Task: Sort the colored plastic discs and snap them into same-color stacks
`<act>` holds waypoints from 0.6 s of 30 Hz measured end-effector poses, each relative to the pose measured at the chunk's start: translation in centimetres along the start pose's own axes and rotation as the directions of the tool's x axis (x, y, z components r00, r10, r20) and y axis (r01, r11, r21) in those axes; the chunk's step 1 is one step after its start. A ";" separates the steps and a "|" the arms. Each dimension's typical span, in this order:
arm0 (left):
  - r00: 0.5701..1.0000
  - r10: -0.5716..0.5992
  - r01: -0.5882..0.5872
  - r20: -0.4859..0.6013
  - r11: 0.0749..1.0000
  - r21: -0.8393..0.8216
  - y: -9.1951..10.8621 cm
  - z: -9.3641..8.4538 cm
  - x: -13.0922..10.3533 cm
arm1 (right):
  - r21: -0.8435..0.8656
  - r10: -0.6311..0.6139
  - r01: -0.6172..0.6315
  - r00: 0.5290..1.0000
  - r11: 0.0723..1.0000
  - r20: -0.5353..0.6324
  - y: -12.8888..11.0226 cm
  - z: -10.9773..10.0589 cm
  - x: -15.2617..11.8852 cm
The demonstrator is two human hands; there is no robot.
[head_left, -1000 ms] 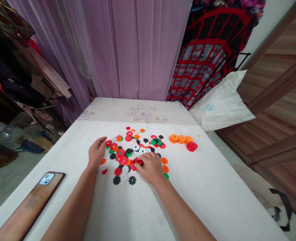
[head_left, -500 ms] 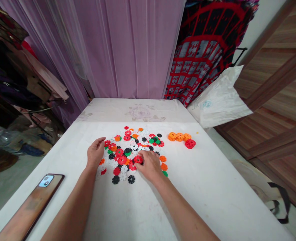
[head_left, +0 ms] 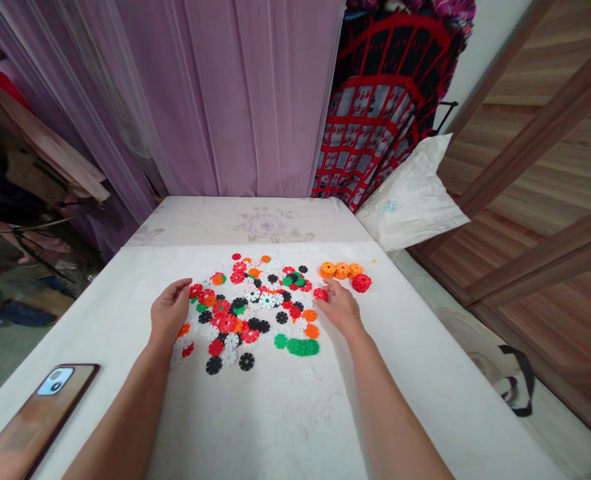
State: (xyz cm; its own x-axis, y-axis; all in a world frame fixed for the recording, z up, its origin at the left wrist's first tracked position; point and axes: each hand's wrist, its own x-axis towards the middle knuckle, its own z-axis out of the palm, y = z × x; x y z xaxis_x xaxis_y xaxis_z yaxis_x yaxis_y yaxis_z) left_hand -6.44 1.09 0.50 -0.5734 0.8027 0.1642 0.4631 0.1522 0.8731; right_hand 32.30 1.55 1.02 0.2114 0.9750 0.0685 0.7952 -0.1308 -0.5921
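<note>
Spread over the white tabletop is a loose heap of notched plastic snowflake discs (head_left: 226,325) in red, black, white, orange and green. My right hand (head_left: 344,308) is at the heap's right side, with a red snowflake disc (head_left: 320,294) pinched at its fingertips. At the left edge of the heap rests my left hand (head_left: 169,312), fingers loosely bent and holding nothing that I can see. Three orange disc clusters (head_left: 342,270) stand in a row beyond my right hand, beside a red disc cluster (head_left: 361,283). A row of green discs (head_left: 303,347) lies at the near right of the heap.
A phone (head_left: 38,417) lies face down at the table's left edge. Beyond the right edge are a white plastic bag (head_left: 408,197) and a wooden door (head_left: 525,147). A purple curtain (head_left: 245,100) hangs behind the table (head_left: 255,427).
My right hand has moved right, out of the heap toward the orange and red clusters, carrying the red disc. The green row now shows. My left hand stays by the heap; the view has shifted.
</note>
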 end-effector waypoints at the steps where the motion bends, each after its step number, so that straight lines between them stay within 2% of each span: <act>1: 1.000 -0.004 0.004 -0.002 1.000 0.000 0.0 0.0 0.0 | -0.003 -0.006 0.006 1.000 1.000 -0.006 0.1 0.1 0.0; 12: 1.000 -0.021 0.021 -0.020 1.000 0.001 0.5 0.0 -0.1 | -0.030 -0.065 0.064 0.998 0.997 -0.021 0.7 0.5 0.1; 18: 1.000 0.000 0.000 -0.007 1.000 -0.027 0.3 0.0 -0.1 | -0.001 -0.054 0.054 0.998 0.999 -0.010 0.8 0.6 0.2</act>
State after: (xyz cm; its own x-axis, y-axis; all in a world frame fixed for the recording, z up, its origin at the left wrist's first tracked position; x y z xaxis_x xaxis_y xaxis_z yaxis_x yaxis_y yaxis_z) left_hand -6.26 1.07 0.78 -0.5781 0.7986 0.1675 0.4449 0.1365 0.8851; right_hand 32.60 1.71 0.06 0.1737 0.9788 0.1086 0.8062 -0.0780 -0.5865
